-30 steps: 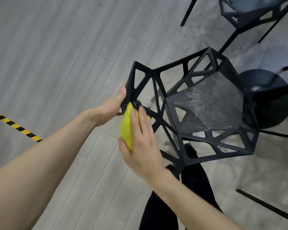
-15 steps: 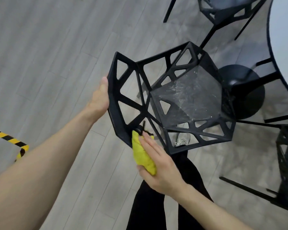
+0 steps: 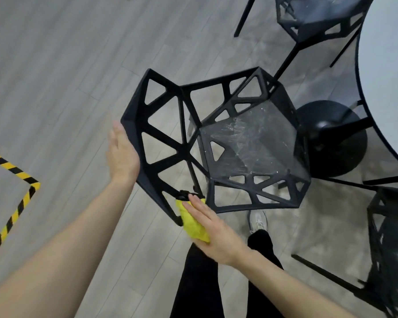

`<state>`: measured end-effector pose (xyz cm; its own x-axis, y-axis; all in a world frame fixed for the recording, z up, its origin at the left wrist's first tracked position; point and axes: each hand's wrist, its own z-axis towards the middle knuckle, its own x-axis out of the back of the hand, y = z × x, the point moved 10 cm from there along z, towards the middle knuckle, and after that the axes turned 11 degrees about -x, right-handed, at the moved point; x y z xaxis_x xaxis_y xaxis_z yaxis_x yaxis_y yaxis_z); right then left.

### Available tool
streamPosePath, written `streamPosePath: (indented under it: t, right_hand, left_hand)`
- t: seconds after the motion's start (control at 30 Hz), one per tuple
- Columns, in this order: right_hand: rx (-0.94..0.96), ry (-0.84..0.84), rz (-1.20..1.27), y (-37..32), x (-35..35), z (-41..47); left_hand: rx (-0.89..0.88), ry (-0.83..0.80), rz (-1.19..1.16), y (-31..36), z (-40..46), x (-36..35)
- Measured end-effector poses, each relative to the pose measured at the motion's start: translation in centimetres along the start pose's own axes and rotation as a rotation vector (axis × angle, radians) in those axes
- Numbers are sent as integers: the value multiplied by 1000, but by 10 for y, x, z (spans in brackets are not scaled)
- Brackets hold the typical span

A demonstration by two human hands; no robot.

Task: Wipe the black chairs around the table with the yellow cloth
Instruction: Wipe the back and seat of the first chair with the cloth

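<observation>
A black chair [image 3: 216, 143] with triangular cut-outs fills the middle of the head view, its scuffed seat facing up. My left hand [image 3: 122, 154] rests flat against the outer left edge of its backrest, fingers straight. My right hand [image 3: 213, 230] presses the yellow cloth [image 3: 193, 223] against the lower corner of the backrest frame, with straight fingers laid over the cloth. Part of the cloth is hidden under my palm.
A round white table [image 3: 386, 72] with a black disc base [image 3: 331, 138] stands at the right. A second black chair [image 3: 313, 17] is at the top and a third [image 3: 388, 249] at the lower right. Yellow-black floor tape [image 3: 16, 171] runs at the left. My legs are below the chair.
My right hand has slid the cloth down the backrest's edge from its middle to its lower corner. My left hand has shifted from gripping the edge to lying flat on it.
</observation>
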<state>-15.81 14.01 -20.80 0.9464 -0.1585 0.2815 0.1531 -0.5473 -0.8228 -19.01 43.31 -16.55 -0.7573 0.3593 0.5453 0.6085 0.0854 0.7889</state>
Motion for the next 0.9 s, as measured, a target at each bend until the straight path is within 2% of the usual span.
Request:
streamPosePath:
  t: [0.07,0.13,0.2,0.23,0.33,0.4,0.47,0.57,0.63,0.67,0.7,0.77,0.8,0.9]
  right_hand:
    - [-229,-20,106,56,15,-14]
    - [-360,44,281,71,43,-14]
    - [-323,118,423,38,62,9]
    - [-229,126,454,8,66,27]
    - [63,0,379,-70,39,64]
    - [80,-49,282,-43,18,57]
    - [-11,-109,162,24,10,25]
    - [-154,-39,136,91,34,-9]
    - [-262,71,361,82,42,4]
    - [-255,75,412,61,37,13]
    - [-166,64,386,33,29,20]
    - [-1,-46,260,2,8,20]
    - [17,-114,229,10,5,18]
    - [-106,-276,210,62,29,14]
  left_hand:
    - [60,2,-60,-17,-40,1]
    - [80,73,-104,-26,-76,-1]
    - [100,134,-158,-36,-97,-8]
    - [73,162,-173,-39,-96,-9]
    - [43,237,-143,-41,-87,-5]
    - [16,271,-126,-41,-86,-3]
    - [10,296,-112,-39,-88,1]
    - [-59,343,-26,-39,-91,6]
    - [-75,377,52,-32,-94,7]
    - [-60,402,79,-31,-98,6]
    - [-42,419,91,-30,-101,4]
    - [-40,448,106,-24,-103,4]
    - [-46,452,131,-22,-105,5]
    - [-47,440,156,-17,-108,5]
